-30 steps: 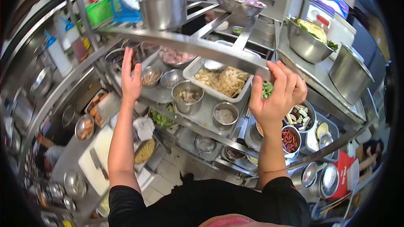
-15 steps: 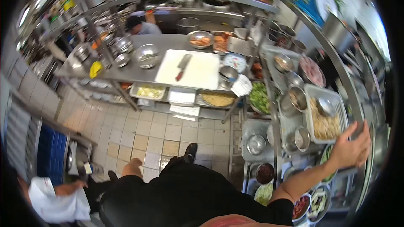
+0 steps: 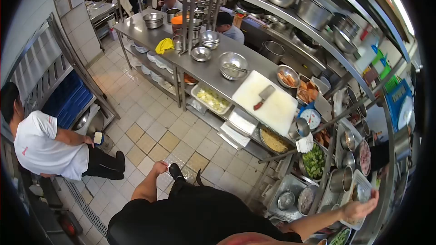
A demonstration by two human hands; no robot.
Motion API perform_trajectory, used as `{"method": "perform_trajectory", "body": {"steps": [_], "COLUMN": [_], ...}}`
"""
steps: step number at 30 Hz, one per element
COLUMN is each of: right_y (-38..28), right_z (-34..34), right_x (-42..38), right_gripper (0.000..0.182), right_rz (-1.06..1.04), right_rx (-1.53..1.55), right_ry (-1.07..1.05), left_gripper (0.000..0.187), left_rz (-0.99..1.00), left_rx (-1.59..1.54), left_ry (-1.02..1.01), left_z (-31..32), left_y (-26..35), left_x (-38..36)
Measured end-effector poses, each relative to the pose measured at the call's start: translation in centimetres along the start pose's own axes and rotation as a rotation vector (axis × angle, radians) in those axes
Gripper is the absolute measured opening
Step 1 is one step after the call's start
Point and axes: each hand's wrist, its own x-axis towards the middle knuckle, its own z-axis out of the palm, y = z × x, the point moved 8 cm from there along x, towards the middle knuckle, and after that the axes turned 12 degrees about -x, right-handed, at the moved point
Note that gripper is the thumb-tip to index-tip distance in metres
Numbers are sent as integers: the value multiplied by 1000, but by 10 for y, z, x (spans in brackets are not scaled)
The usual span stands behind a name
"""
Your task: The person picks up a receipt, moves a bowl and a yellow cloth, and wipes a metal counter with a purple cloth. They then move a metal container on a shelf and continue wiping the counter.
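Observation:
My left hand hangs low at my side above the tiled floor, its fingers curled closed; whether anything small is inside I cannot make out. My right hand is stretched out to the right, fingers partly bent and apart, with nothing visible in it. It is over the edge of a white plastic basket of pale food, partly covered by my hand. A metal pot stands just left of that basket. Nearby, a metal tray carries small bowls.
A steel counter holds a white cutting board with a cleaver, metal bowls and a yellow cloth. A co-worker in a white shirt stands left, near blue crates. Other people are behind the counter. An overhead shelf carries pots.
My view has swung left, bringing the co-worker and more counter into sight. My right hand has gone from spread fingers by the shelf rail to a looser bend. My left hand shows more fully.

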Motion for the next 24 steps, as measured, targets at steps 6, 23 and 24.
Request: {"method": "perform_trajectory", "body": {"steps": [6,23,24], "right_y": [-139,-448,-467], "right_z": [123,322,339], "right_x": [-83,-207,-216], "right_gripper": [35,43,43], "right_rz": [182,272,245], "right_rx": [569,1035,1063], "right_ry": [-491,-630,-636], "left_gripper": [18,35,35], "left_rz": [86,471,342], "left_rx": [310,1165,947], "left_ry": [31,-133,-27], "left_z": [-103,-264,-289], "left_y": [26,72,84], "left_x": [55,217,226]}}
